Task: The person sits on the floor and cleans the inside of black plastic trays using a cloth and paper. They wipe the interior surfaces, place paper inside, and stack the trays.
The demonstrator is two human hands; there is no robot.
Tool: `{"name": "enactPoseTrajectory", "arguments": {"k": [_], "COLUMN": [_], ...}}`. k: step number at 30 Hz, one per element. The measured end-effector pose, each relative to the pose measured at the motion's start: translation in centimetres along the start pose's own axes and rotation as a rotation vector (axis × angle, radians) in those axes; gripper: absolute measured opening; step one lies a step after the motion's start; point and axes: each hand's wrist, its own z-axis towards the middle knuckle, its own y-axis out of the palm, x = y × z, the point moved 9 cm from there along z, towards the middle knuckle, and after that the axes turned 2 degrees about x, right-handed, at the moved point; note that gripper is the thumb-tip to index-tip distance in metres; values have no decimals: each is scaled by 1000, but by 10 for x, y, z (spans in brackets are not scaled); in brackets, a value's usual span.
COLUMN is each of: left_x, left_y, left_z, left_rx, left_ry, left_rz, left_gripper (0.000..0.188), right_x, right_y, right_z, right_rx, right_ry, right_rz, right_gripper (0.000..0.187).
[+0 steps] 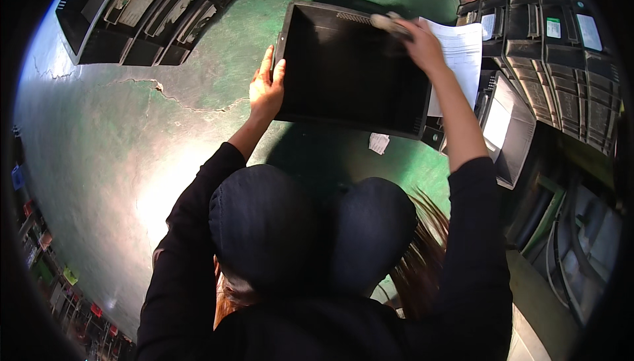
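Note:
In front of me a black rectangular plastic crate (356,129) is held tilted, its dark hollow inside facing me. My left hand (265,94) grips its left rim, with fingers along the outer side. At the crate's far right corner, my right hand (421,45) is closed round a small brush-like tool (391,26) with a pale end, blurred by motion. Its exact kind is hard to make out. White printed sheets of paper (465,47) lie just right of the crate, partly behind my right forearm.
Several black crates (152,14) stand at the far left, and a stack of black crates (555,51) rises at the right. Another open crate (512,130) sits near my right arm. A paper scrap (379,143) lies on the cracked green floor (191,123).

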Motion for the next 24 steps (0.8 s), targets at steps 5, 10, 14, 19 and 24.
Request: {"name": "enactPoseTrajectory", "arguments": {"k": [5, 10, 14, 19, 24], "left_x": [1, -3, -2, -4, -19], "left_y": [5, 5, 8, 11, -2], "left_z": [0, 2, 3, -5, -11], "left_rx": [40, 15, -35, -95, -23], "left_ry": [19, 80, 16, 13, 31], "left_rz": [-129, -65, -240, -411, -262], "left_gripper": [48, 45, 45, 47, 47], "right_x": [20, -27, -100, -228, -177], "right_y": [-27, -17, -2, 64, 49], "right_z": [-115, -232, -217, -118, -36], "right_rx": [-99, 117, 265, -105, 263], "right_ry": [159, 301, 190, -230, -253], "right_rz": [-169, 4, 188, 377, 55], "right_gripper": [37, 42, 37, 34, 26]}}
